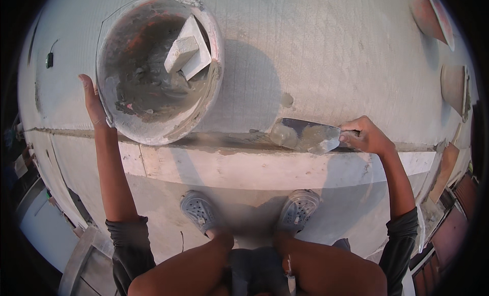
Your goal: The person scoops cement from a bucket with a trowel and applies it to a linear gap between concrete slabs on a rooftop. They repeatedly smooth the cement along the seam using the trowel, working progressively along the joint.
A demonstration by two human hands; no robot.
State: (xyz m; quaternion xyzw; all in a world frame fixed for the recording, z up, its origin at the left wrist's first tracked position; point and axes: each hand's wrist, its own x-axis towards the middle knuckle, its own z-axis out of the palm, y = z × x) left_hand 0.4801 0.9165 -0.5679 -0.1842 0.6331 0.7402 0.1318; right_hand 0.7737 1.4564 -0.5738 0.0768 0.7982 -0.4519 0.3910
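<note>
A mortar-smeared bucket point(109, 46) stands at the left, grey wet mortar point(147, 90) coating its inside. Within it a whitish float with a block handle point(196, 49) leans against the right wall. Flat against or close beside the bucket's left outer side is my left hand point(94, 103), its visible fingers stretched out; whether it touches cannot be told. My right hand point(368, 135) is closed round the handle of a trowel point(313, 134). Grey mortar covers much of the blade, which lies low over the seam point(244, 139) behind a pale board.
The pale board point(244, 168) runs across in front of my feet, with clogs point(299, 209) planted on the near side. Two more tubs point(433, 16) rest at the far right. A small dark object point(49, 60) lies far left. A mortar blob point(287, 99) sits beyond the trowel.
</note>
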